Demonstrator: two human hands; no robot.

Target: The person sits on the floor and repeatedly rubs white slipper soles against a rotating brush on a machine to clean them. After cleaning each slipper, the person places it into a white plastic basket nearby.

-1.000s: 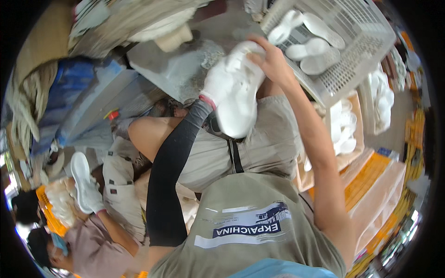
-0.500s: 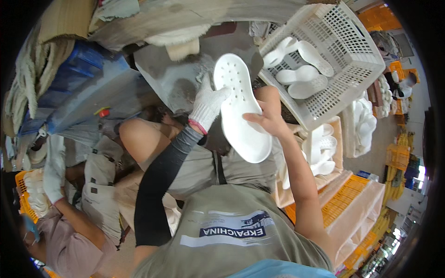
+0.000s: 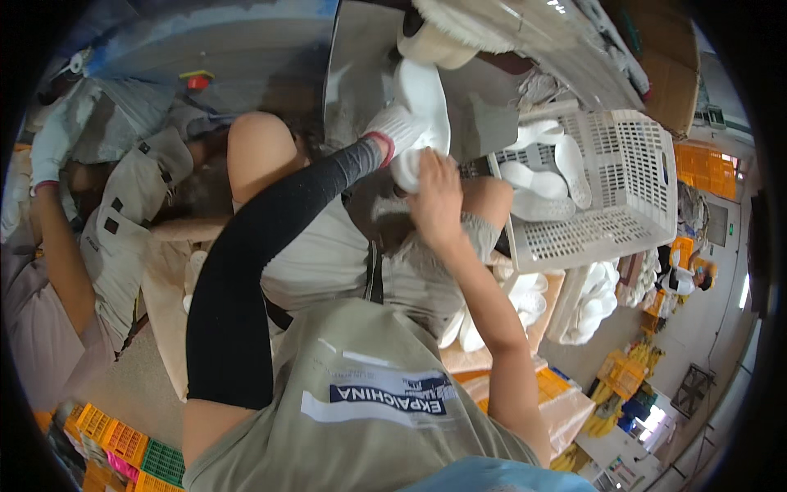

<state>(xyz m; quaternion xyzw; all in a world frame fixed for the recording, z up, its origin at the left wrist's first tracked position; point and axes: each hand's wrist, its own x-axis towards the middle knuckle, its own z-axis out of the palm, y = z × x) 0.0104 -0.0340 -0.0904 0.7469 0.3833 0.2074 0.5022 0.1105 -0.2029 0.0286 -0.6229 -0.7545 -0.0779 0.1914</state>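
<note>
A white shoe sole is held lengthwise between my two hands. Its far end reaches up to a cream-coloured roller beside a fluffy white wheel; whether they touch is hard to tell. My left hand, in a white knit glove, is closed on the sole's left side near the middle. My bare right hand grips the near end, its fingers over the edge. A grey metal sheet lies behind the sole.
To my right stands a white plastic crate with several white soles in it. Lined boxes of more soles sit below it. On my left is a co-worker's gloved arm, near a red-and-yellow switch.
The sole has moved away from me, up to the roller, and tilted so its holed face no longer shows. Both hands went with it. My view has turned, shifting the crate lower.
</note>
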